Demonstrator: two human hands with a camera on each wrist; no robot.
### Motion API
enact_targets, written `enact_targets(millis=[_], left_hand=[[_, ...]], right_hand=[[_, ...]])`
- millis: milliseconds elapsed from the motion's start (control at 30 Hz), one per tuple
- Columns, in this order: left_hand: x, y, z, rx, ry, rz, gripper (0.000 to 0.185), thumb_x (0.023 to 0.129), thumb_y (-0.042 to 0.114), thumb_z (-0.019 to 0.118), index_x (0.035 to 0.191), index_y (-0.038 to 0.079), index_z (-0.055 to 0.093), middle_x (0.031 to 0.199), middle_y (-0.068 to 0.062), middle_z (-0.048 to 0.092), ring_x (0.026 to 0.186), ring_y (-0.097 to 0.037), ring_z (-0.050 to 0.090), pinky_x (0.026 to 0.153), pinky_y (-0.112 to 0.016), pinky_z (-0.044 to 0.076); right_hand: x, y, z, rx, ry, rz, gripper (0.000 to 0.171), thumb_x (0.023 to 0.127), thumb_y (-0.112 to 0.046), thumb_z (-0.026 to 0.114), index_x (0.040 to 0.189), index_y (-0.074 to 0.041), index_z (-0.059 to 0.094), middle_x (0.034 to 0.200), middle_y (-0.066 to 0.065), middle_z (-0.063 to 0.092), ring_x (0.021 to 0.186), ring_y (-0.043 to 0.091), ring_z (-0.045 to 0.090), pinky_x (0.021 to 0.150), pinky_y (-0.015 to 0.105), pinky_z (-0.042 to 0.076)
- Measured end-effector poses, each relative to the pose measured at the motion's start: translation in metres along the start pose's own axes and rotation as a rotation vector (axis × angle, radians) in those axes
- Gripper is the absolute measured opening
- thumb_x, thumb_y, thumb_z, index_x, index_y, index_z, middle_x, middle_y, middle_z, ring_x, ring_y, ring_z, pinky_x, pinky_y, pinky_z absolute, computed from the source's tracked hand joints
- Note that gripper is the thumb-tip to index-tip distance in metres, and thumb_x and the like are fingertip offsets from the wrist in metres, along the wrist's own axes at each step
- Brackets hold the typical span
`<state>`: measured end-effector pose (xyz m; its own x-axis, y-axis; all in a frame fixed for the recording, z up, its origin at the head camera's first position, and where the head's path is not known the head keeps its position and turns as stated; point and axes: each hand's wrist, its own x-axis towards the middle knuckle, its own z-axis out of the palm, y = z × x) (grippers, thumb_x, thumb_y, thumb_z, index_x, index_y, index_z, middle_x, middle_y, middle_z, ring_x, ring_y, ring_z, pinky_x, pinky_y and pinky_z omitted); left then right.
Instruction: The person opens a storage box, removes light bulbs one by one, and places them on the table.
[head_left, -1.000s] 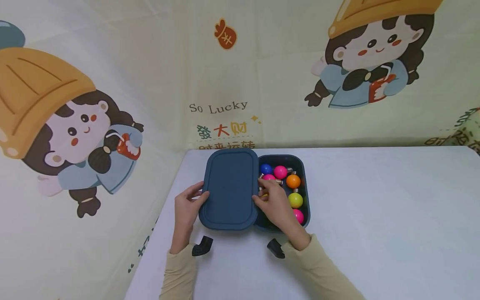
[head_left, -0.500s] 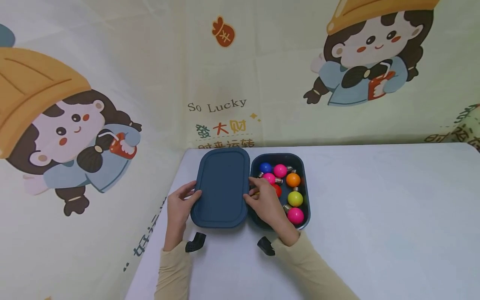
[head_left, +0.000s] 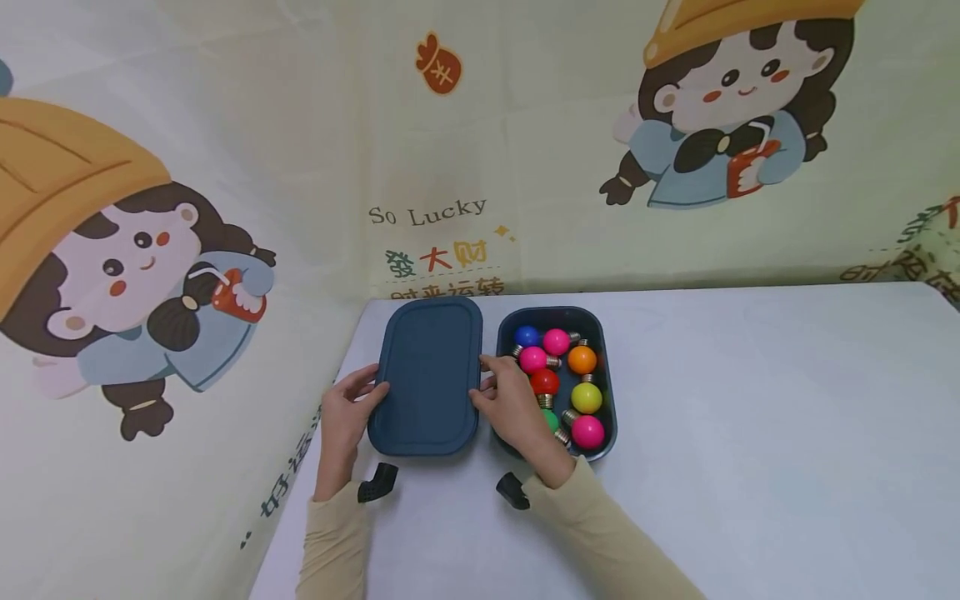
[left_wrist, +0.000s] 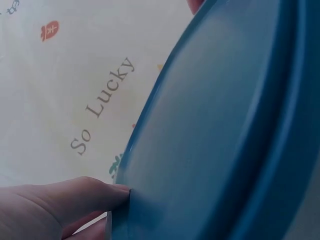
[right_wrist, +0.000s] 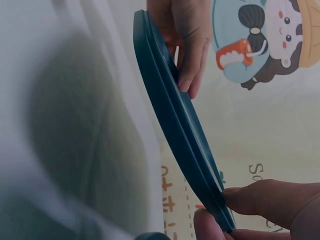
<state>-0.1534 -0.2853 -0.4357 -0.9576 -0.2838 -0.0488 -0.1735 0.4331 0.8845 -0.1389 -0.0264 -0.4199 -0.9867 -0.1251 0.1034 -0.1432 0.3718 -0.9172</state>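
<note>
Dark blue plastic lid [head_left: 427, 377], rounded rectangle with a raised rim, sits between both hands just left of the open matching box [head_left: 604, 400] on the white table [head_left: 750, 400].

Left hand [head_left: 345, 417]: thumb on top of the lid's left long edge, fingers curled under, a pinch grip. Right hand [head_left: 517, 408]: pinches the right long edge the same way, wrist lying over the near-left part of the box.

Box contents: small coloured bulbs with metal screw bases: blue bulb [head_left: 527, 336], two pink bulbs [head_left: 556, 341] at the far end, orange bulb [head_left: 581, 359], red bulb [head_left: 543, 382], yellow bulb [head_left: 586, 397], another pink bulb [head_left: 587, 431] nearest the person, and a green one partly hidden by the right hand.

Handling judgement: lid looks thin, light and fairly stiff; smooth surface, so possibly slippery under fingertips. The stepped rim on the long edges is the sensible hold, as both hands have it. The bulbs look fragile; the lid should not be dropped on them.

View comparison: head view reads the lid as flat on the table. Right wrist view shows the lid [right_wrist: 175, 125] edge-on and, as far as can be judged, clear of the table, with its double-stepped rim and the left hand [right_wrist: 187, 40] gripping the far edge. Left wrist view shows only the lid's face [left_wrist: 215, 135] and the left thumb [left_wrist: 60, 205] against its rim; the box is out of frame there.
</note>
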Motion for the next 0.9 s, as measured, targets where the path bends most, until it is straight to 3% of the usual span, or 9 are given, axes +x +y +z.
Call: enact_targets(millis=[167, 600, 900], left_hand=[[0.001, -0.004, -0.005, 0.041, 0.002, -0.026, 0.041, 0.093, 0.023, 0.07, 0.133, 0.012, 0.064, 0.132, -0.011, 0.064, 0.112, -0.021, 0.058, 0.076, -0.008, 0.045], [0.007, -0.013, -0.007, 0.023, -0.005, -0.07, 0.04, 0.092, 0.022, 0.072, 0.13, 0.012, 0.065, 0.13, -0.011, 0.065, 0.103, -0.013, 0.057, 0.076, -0.008, 0.046], [0.011, -0.015, -0.007, 0.023, -0.029, -0.101, 0.041, 0.093, 0.021, 0.071, 0.132, 0.012, 0.064, 0.132, -0.011, 0.063, 0.11, -0.017, 0.057, 0.08, -0.009, 0.046]], right_hand=[[0.002, -0.004, 0.008, -0.016, -0.02, 0.001, 0.051, 0.088, -0.001, 0.071, 0.135, 0.008, 0.054, 0.115, 0.024, 0.058, 0.088, 0.021, 0.063, 0.077, 0.029, 0.06], [0.006, -0.009, 0.015, -0.106, -0.107, 0.068, 0.054, 0.09, -0.003, 0.07, 0.138, 0.009, 0.05, 0.124, 0.022, 0.054, 0.09, 0.02, 0.058, 0.08, 0.031, 0.056], [0.008, -0.013, 0.02, -0.235, -0.151, 0.062, 0.053, 0.093, -0.008, 0.068, 0.139, 0.01, 0.048, 0.136, 0.026, 0.051, 0.121, 0.037, 0.057, 0.104, 0.048, 0.048]])
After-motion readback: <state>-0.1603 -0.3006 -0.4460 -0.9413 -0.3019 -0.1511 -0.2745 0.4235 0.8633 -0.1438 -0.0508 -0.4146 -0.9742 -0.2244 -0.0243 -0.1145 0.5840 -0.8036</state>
